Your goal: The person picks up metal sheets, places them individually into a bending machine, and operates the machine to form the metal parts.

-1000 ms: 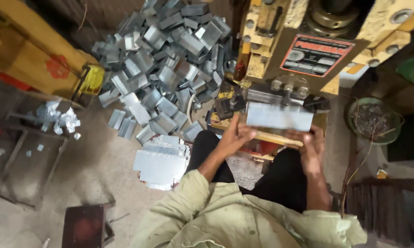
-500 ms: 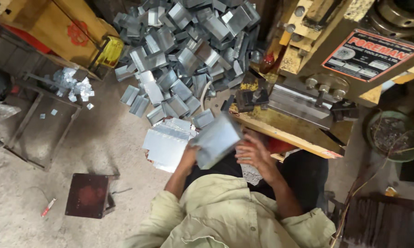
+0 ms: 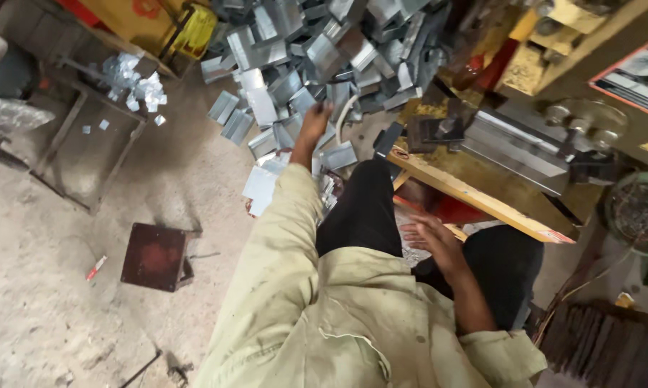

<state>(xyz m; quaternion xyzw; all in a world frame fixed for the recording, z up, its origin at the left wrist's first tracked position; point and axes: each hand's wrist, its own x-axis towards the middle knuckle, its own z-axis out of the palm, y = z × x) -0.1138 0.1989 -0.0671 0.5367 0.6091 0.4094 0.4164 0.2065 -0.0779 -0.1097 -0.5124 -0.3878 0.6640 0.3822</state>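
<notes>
Far left: a rough metal frame table (image 3: 87, 136) strewn with small shiny scraps, and below it on the dusty floor a low rust-red stool (image 3: 155, 255). Centre: left hand (image 3: 314, 121) stretched out on a pale sleeve to the heap of bent grey sheet-metal pieces (image 3: 316, 50), fingers down among them, whether clenched on one or loose impossible to tell; a flat stack of metal blanks (image 3: 266, 183) just beside the forearm. Right: right hand (image 3: 430, 238) released and spread flat, holding nothing, hovering above the lap just beneath the yellow press bed (image 3: 474, 190).
</notes>
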